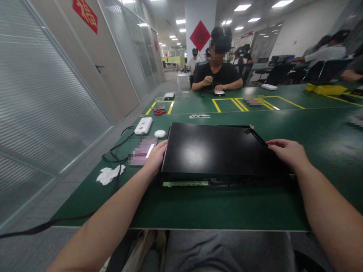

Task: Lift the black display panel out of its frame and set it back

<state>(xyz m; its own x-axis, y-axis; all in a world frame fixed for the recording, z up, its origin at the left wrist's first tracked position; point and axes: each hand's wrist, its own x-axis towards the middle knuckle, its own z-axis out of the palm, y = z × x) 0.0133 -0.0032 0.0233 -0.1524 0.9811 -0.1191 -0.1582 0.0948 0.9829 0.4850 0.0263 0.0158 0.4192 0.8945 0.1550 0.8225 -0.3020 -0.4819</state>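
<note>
A flat black display panel [210,149] lies in front of me, tilted, its near edge over a green circuit board strip [185,184]. My left hand [157,156] grips the panel's left edge, with some fingertips hidden at its side. At the upper right corner, a dark frame edge [258,136] shows from under the panel, with a small piece of tape there. My right hand [289,153] is closed at that right edge, thumb and fingers together; whether it holds the panel, the frame or both is hard to see.
Left of the panel lie a phone [143,151], a white earbud case [160,133], a white power bank [143,125], a black cable and crumpled tissue [110,174]. Red-handled scissors [159,111] and small white strips [199,116] lie farther back. A co-worker [218,73] sits opposite.
</note>
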